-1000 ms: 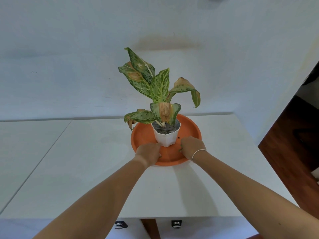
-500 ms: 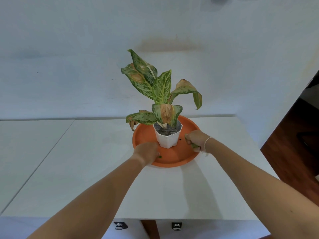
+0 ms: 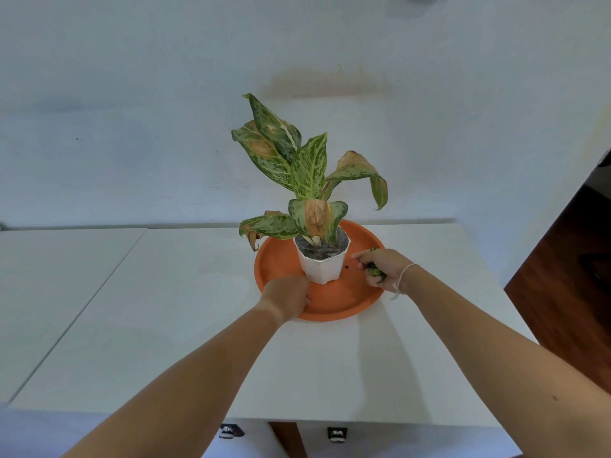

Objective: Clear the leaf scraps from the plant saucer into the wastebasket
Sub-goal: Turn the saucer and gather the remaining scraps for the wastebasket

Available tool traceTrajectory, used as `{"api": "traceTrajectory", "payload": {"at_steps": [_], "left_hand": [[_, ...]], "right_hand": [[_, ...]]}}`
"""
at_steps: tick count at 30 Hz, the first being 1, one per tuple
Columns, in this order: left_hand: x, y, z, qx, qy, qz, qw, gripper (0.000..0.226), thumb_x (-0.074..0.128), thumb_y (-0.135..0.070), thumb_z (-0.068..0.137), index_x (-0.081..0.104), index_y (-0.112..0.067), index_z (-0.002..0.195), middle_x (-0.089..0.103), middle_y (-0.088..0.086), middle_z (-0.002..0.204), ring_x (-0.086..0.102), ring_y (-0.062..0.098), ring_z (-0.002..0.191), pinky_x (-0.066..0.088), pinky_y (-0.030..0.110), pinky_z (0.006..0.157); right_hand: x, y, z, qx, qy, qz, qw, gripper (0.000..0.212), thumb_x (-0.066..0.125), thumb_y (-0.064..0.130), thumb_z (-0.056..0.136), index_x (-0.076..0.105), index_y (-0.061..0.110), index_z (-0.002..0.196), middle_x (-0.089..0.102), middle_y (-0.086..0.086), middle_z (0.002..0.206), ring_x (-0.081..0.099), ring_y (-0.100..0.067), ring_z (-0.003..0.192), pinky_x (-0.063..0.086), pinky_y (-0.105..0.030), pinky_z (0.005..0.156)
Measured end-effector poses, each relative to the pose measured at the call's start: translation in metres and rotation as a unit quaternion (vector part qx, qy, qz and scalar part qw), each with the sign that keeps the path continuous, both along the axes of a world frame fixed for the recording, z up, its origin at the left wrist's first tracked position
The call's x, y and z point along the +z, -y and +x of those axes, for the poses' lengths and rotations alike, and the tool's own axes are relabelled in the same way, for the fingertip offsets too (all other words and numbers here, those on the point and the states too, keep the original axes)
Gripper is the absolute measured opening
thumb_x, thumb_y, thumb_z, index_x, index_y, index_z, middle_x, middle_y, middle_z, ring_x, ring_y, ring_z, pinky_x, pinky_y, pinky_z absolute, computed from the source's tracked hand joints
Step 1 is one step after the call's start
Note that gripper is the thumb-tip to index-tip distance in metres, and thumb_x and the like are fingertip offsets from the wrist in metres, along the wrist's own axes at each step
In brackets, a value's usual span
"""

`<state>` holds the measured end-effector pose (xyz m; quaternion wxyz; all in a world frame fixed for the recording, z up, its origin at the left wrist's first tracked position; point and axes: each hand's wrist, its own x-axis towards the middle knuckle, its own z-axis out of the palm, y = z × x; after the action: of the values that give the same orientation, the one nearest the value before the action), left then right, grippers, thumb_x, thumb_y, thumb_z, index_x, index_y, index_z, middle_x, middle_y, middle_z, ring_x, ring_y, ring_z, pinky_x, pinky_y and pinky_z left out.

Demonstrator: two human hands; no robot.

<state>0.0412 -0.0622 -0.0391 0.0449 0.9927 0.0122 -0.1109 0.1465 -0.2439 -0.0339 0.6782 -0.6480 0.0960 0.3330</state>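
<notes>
An orange plant saucer (image 3: 344, 300) lies on the white table (image 3: 330, 368). A white pot (image 3: 322, 267) with a spotted green plant (image 3: 307, 170) stands in it. My right hand (image 3: 380, 267) is over the saucer's right rim, closed around green leaf scraps (image 3: 375, 271) that poke out between the fingers. My left hand (image 3: 287, 297) rests fisted on the saucer's front left, close to the pot; what it holds is hidden. A small dark speck (image 3: 347, 267) lies on the saucer right of the pot. No wastebasket is in view.
A second white table (image 3: 49, 292) adjoins on the left. A pale wall (image 3: 165, 110) stands right behind the tables. Dark wooden floor (image 3: 568, 292) shows past the table's right edge. The table's front edge is near my body.
My right hand has moved from the saucer's front to its right rim and now shows green scraps in its grip. My left hand stayed at the front left.
</notes>
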Motion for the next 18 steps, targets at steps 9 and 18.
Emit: {"api": "traceTrajectory", "payload": {"at_steps": [9,18], "left_hand": [[0.002,0.003,-0.005,0.016,0.029,0.008,0.999,0.025,0.042,-0.020,0.096,0.057,-0.009,0.113,0.067,0.011,0.113,0.063,0.028,0.103,0.053,0.038,0.086],[0.000,0.004,-0.007,0.062,0.044,0.011,0.997,0.026,0.043,-0.024,0.096,0.062,-0.011,0.109,0.068,0.009,0.113,0.064,0.026,0.103,0.051,0.033,0.084]], "right_hand": [[0.000,-0.008,0.014,0.094,0.199,-0.270,0.937,0.036,0.050,0.014,0.085,0.030,0.017,0.055,0.028,-0.003,0.055,0.029,-0.018,0.049,0.027,-0.024,0.043],[-0.009,-0.019,0.017,0.186,0.365,-0.438,0.800,0.024,0.051,0.020,0.092,0.065,0.008,0.076,0.059,-0.006,0.074,0.056,-0.024,0.079,0.043,-0.028,0.072]]}}
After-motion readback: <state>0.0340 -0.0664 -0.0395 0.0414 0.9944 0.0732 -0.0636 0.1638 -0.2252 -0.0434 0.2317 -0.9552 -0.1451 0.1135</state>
